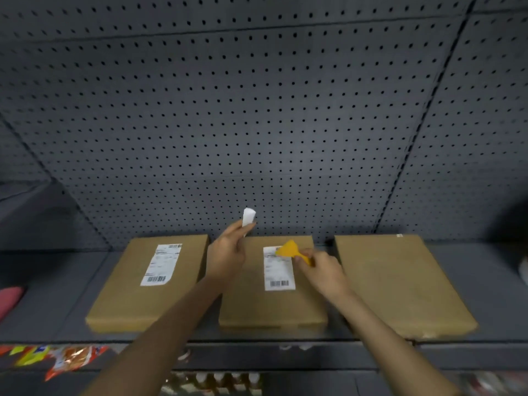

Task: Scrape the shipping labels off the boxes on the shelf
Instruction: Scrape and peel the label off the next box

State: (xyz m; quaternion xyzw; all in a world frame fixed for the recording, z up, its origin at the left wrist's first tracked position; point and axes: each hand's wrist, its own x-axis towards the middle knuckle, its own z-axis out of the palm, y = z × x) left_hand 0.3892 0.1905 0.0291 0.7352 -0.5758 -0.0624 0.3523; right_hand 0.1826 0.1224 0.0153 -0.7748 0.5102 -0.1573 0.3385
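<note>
Three flat cardboard boxes lie side by side on a dark grey shelf (57, 284). The left box (128, 298) carries a white shipping label (161, 264). The middle box (257, 307) also has a label (279, 274). The right box (400, 281) shows bare cardboard with only a tiny white scrap at its far corner. My left hand (227, 252) hovers over the gap between the left and middle boxes, pinching a curled white piece of label (248, 218). My right hand (323, 270) grips a yellow plastic scraper (291, 250), its blade at the top of the middle label.
A grey pegboard wall (257, 110) rises behind the boxes. A pink object (10, 298) lies at the shelf's far left. Below the shelf's front edge are colourful snack packets (65, 358) and a row of small bottles (220, 381). A dark shape sits at the right edge.
</note>
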